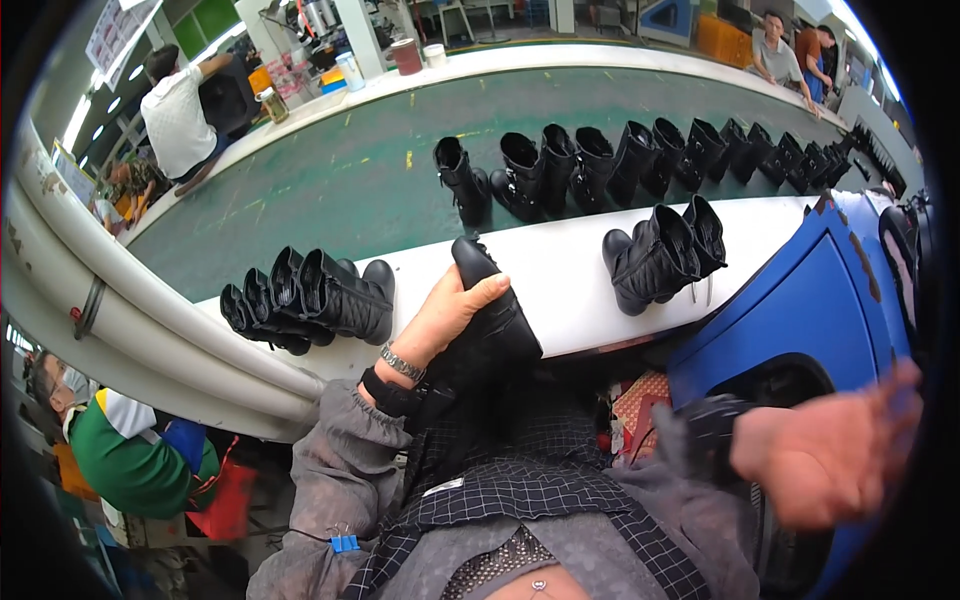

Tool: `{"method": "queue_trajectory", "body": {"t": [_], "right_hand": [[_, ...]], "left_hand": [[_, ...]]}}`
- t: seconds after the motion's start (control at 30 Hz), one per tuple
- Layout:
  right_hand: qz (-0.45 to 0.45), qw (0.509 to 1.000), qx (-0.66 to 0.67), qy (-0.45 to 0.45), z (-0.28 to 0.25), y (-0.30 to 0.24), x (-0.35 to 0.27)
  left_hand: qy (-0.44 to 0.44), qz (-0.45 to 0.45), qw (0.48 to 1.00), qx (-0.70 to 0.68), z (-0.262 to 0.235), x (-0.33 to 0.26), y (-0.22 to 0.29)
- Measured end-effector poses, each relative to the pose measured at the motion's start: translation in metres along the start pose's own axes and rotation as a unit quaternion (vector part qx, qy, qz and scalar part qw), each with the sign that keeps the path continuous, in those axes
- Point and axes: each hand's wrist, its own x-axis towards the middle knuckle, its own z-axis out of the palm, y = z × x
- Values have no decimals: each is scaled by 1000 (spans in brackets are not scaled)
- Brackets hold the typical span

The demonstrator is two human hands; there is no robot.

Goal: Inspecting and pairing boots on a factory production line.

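My left hand [445,317], with a watch at its wrist, is closed around a black boot [500,325]. The boot is tilted over my lap with its toe pointing up toward the white ledge [560,262]. Far to the right, my right hand [825,455] is smeared by motion beside the blue metal cabinet [790,290]. Its fingers are too blurred to read, and no object shows in it. Several black boots [345,295] stand on the ledge left of my left hand. Two more black boots [665,250] stand on it to the right.
Beyond the ledge runs a green conveyor belt [340,165] carrying a long row of black boots [635,160]. White pipes [150,290] slant along my left. A person in a green top [130,460] sits at lower left; other people are across the belt.
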Motion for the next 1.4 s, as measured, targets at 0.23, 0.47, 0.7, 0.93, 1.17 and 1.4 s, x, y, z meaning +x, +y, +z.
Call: {"method": "queue_trajectory", "body": {"t": [0.23,0.47,0.7,0.93,1.17,1.4], "right_hand": [[759,602,76,-237,8,-20,-207],[861,406,252,-175,25,-35,-266],[862,415,290,-29,10,-21,-277],[870,369,318,69,-10,-11,-302],[865,316,373,113,-14,-6,-322],[870,301,376,106,-6,-3,-313]], "left_hand": [[61,1,952,299,-5,3,9],[8,-7,960,280,6,1,33],[283,304,903,112,-12,-74,51],[323,173,929,55,11,-123,-37],[106,170,978,-53,3,-109,-62],[106,100,983,113,44,-59,-56]]}}
